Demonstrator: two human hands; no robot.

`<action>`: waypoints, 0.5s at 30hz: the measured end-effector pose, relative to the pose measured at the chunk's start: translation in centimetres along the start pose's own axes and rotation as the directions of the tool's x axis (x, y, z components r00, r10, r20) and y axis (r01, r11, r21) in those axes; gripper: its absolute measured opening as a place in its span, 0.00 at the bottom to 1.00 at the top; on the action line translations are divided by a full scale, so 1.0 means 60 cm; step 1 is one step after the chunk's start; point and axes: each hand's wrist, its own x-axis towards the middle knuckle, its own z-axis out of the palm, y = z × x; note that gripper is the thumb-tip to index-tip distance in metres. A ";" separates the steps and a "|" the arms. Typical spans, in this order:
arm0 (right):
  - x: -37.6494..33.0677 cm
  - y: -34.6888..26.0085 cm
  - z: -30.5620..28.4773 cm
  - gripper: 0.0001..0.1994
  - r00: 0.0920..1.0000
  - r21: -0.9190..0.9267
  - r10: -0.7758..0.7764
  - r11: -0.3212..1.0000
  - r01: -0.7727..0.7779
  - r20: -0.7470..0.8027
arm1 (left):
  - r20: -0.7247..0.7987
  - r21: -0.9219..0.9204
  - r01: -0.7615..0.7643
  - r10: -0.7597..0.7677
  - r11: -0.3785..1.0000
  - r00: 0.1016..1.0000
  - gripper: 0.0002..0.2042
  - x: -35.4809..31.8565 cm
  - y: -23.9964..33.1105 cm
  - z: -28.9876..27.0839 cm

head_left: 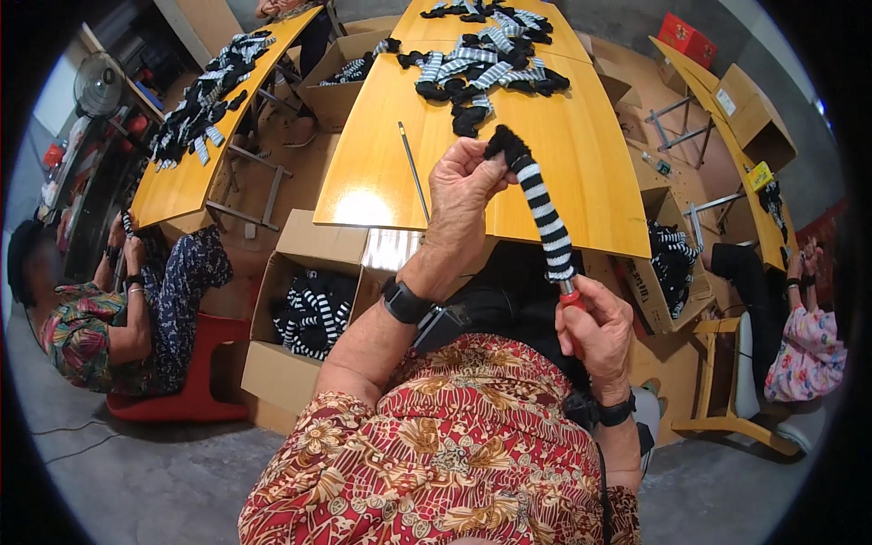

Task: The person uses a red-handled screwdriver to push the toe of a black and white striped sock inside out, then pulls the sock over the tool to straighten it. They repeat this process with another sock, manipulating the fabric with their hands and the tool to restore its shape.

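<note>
My right hand (595, 322) is wrapped round the red handle (569, 300) of a tool. Its short visible stretch of metal shaft runs up into a knitted tube (545, 213) with black and white stripes; the rest of the shaft is hidden inside. At the tube's upper end is a bunched black knitted part (509, 147), which my left hand (468, 177) pinches between thumb and fingers. Both hands are held in front of me at the near edge of the yellow table (363, 173), with the tube slanting between them.
A long thin rod (413, 168) lies on the table, beyond it a heap of striped knitted pieces (486, 64). Open cartons of similar pieces stand at left (263, 350) and right (699, 291). Co-workers sit at the left (100, 318) and right (804, 350), by side tables.
</note>
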 end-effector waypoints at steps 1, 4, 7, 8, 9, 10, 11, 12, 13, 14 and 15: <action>0.004 -0.005 -0.001 0.19 1.000 -0.107 0.005 0.994 -0.006 -0.009 | 0.001 -0.022 0.016 -0.016 1.000 1.000 0.07 0.002 0.002 -0.003; 0.007 -0.015 0.008 0.18 0.997 -0.225 0.073 0.972 -0.065 0.027 | -0.005 -0.067 0.059 -0.060 0.996 0.998 0.06 -0.002 0.007 -0.015; 0.011 -0.009 -0.006 0.15 1.000 -0.346 -0.002 0.938 0.010 0.023 | -0.047 -0.057 0.065 -0.068 0.996 0.997 0.07 -0.010 0.016 -0.014; 0.013 -0.008 -0.009 0.14 0.999 -0.378 -0.033 0.925 0.040 0.025 | -0.058 -0.035 0.056 -0.058 0.998 0.997 0.07 -0.009 0.019 -0.016; 0.010 -0.012 -0.007 0.14 1.000 -0.381 -0.004 0.924 -0.006 -0.025 | -0.067 -0.013 0.047 -0.047 0.999 0.997 0.07 -0.007 0.022 -0.016; 0.009 -0.019 0.000 0.14 0.999 -0.377 0.017 0.926 -0.028 -0.032 | -0.068 0.006 0.027 -0.027 1.000 0.997 0.07 -0.006 0.022 -0.016; 0.009 -0.026 0.007 0.15 0.998 -0.374 0.038 0.926 -0.051 -0.041 | -0.067 0.022 0.008 -0.007 1.000 0.998 0.08 -0.005 0.021 -0.015; 0.009 -0.029 0.011 0.15 0.997 -0.370 0.059 0.926 -0.074 -0.051 | -0.065 0.038 -0.011 0.013 0.999 0.998 0.08 -0.004 0.019 -0.014; 0.010 -0.025 0.009 0.15 0.999 -0.423 -0.003 0.906 -0.016 -0.044 | -0.040 0.009 0.015 -0.014 1.000 0.999 0.08 -0.006 0.018 -0.010; 0.012 -0.017 0.007 0.16 0.998 -0.471 -0.062 0.881 0.041 -0.031 | -0.016 -0.015 0.040 -0.040 0.999 0.999 0.09 -0.011 0.018 -0.005; 0.013 -0.013 0.006 0.16 0.993 -0.516 -0.121 0.851 0.096 -0.014 | 0.007 -0.039 0.065 -0.065 0.997 0.998 0.09 -0.013 0.018 -0.002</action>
